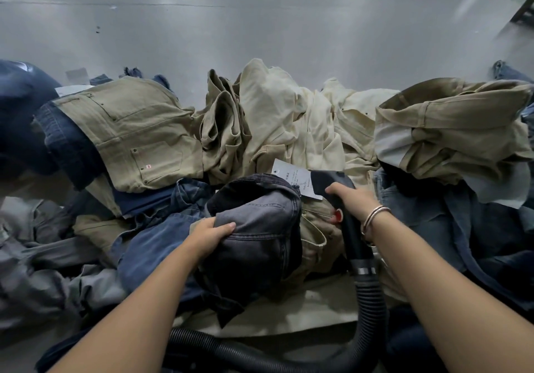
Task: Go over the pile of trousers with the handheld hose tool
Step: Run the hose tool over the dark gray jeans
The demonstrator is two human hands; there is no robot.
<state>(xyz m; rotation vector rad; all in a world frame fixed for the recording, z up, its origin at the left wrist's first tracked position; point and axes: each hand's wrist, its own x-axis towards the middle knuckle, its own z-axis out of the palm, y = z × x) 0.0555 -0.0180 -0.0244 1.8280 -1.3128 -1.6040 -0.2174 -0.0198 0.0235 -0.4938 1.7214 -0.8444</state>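
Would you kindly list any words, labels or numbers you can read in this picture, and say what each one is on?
No text here can be read.
White paper tag lying on the trousers beside the hose tool: printed lines, too small and blurred to read.
Small red mark on the khaki trousers' pocket: too small to read.

My left hand [212, 235] grips grey trousers [260, 228]; my right hand [351, 203] holds the black hose tool [332, 183] over the pile.
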